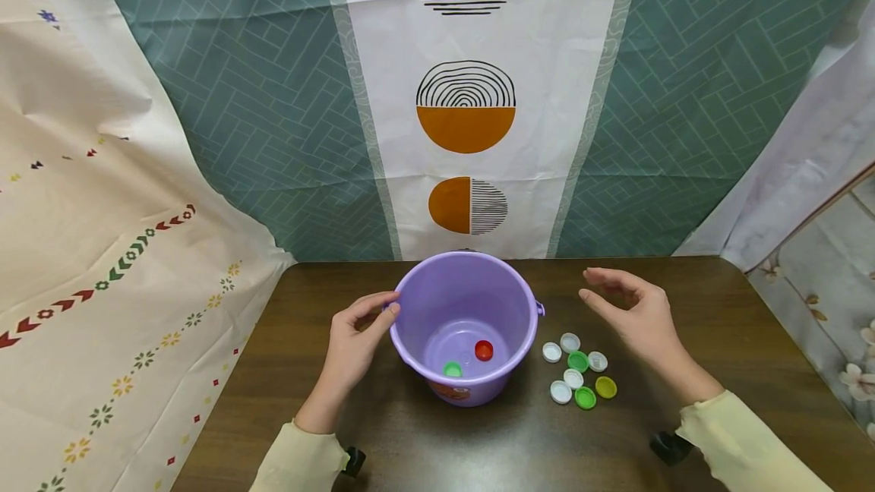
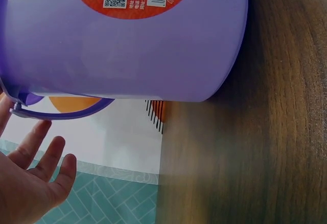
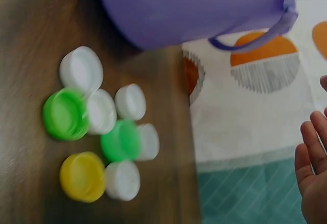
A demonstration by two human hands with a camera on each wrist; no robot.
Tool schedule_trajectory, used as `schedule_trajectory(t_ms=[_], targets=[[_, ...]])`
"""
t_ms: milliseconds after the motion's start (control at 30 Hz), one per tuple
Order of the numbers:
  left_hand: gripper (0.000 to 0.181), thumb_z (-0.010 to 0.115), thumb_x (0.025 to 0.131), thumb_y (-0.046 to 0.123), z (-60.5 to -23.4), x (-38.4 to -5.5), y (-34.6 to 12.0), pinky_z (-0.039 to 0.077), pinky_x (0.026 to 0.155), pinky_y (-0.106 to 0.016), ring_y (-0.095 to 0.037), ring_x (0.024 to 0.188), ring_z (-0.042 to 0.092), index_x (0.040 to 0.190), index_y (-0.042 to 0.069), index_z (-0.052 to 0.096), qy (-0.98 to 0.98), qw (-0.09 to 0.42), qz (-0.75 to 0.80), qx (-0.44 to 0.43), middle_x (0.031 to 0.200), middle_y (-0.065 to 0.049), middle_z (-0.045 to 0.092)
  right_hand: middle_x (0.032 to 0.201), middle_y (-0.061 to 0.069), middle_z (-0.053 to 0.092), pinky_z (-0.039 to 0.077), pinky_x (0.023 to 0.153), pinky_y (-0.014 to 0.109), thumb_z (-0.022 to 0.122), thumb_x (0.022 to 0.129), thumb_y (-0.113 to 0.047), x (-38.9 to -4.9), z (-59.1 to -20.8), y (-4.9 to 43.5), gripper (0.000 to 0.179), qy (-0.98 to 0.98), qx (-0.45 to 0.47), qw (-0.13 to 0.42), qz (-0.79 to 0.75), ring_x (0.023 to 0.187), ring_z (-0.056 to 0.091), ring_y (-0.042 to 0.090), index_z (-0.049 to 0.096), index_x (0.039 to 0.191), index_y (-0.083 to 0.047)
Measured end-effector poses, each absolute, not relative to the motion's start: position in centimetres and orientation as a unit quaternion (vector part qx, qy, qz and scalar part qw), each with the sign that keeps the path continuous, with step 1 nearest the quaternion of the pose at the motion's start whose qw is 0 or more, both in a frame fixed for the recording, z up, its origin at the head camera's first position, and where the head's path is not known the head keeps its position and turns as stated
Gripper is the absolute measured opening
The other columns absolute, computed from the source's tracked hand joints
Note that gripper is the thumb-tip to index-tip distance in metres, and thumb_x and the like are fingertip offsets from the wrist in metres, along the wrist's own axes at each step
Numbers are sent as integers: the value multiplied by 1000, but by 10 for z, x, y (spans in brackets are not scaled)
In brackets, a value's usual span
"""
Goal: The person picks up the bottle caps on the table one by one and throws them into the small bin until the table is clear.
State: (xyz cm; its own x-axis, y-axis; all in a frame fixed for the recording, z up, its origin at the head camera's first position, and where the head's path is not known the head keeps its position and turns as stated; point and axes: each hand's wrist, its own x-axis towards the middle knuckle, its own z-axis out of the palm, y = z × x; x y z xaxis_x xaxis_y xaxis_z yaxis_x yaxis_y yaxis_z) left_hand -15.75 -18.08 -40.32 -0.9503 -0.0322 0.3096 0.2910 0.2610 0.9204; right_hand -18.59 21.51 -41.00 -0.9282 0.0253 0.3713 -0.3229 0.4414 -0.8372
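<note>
Steady smooth, tapered purple plastic bucket [image 1: 465, 287] with left hand [image 1: 352, 336] at rim, cannot tell whether pinching or touching | bring right hand [image 1: 637, 316], empty and spread, down to round bottle caps [image 1: 578, 361] right of bucket on wood-grain bench [image 1: 465, 446] | best pinch one by edge, release low near red cap [image 1: 484, 351] and green cap [image 1: 453, 370] inside
</note>
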Motion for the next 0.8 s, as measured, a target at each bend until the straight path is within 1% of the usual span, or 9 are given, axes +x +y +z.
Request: schedule_trajectory(t_ms=[67,167,233,333,400,500,633,767,800], targets=[[26,68,85,14,-403,-157,-181,52,83,-29,-14,103,61,108,4,69,-783,133,-602,-82,113,-11,67,113,11,68,45,80,9,73,82,-19,-180,-408,217,34,-840,83,165,510,97,61,7,66,114,-11],[26,69,85,14,-403,-157,-180,52,83,-27,-18,104,61,108,3,69,-783,133,-602,-81,113,-11,67,112,13,67,44,77,7,72,82,-18,-176,-416,226,34,-849,83,165,494,95,60,2,66,114,-9],[26,69,85,14,-403,-157,-180,51,82,-25,-20,105,61,108,3,69,-782,133,-604,-81,113,-12,67,111,16,67,44,77,7,72,82,-17,-175,-425,232,34,-853,84,162,489,95,59,2,66,114,-8],[26,68,85,14,-403,-157,-180,52,82,-26,-21,105,61,108,2,69,-782,134,-603,-82,112,-13,67,110,13,68,44,77,6,74,81,-18,-179,-448,247,35,-858,88,155,482,95,60,1,66,114,-11],[26,68,85,14,-403,-157,-179,52,83,-28,-21,105,61,108,2,69,-783,135,-602,-83,112,-13,67,110,11,69,45,77,7,75,80,-20,-182,-463,255,36,-864,89,147,473,94,59,-2,66,114,-13],[26,69,85,14,-403,-157,-180,52,83,-29,-20,104,61,108,3,69,-783,137,-601,-83,112,-12,67,110,8,69,47,77,10,76,78,-23,-184,-481,267,38,-876,95,132,455,94,59,-4,65,114,-16],[26,69,85,13,-403,-157,-179,52,82,-25,-20,104,62,108,2,69,-783,139,-600,-83,112,-13,67,110,3,69,49,77,14,77,77,-24,-184,-496,277,42,-889,110,108,431,95,62,1,65,116,-16],[26,68,85,13,-403,-157,-179,52,82,-26,-20,104,62,108,2,69,-784,140,-600,-83,112,-13,67,113,-2,68,46,80,11,78,75,-26,-182,-507,285,46,-913,120,84,382,101,61,2,64,118,-18],[26,68,85,13,-403,-157,-179,52,82,-27,-19,104,62,108,2,69,-784,140,-599,-83,112,-13,67,114,-3,68,46,81,14,79,75,-27,-182,-509,286,47,-920,121,77,365,104,60,4,64,118,-19]])
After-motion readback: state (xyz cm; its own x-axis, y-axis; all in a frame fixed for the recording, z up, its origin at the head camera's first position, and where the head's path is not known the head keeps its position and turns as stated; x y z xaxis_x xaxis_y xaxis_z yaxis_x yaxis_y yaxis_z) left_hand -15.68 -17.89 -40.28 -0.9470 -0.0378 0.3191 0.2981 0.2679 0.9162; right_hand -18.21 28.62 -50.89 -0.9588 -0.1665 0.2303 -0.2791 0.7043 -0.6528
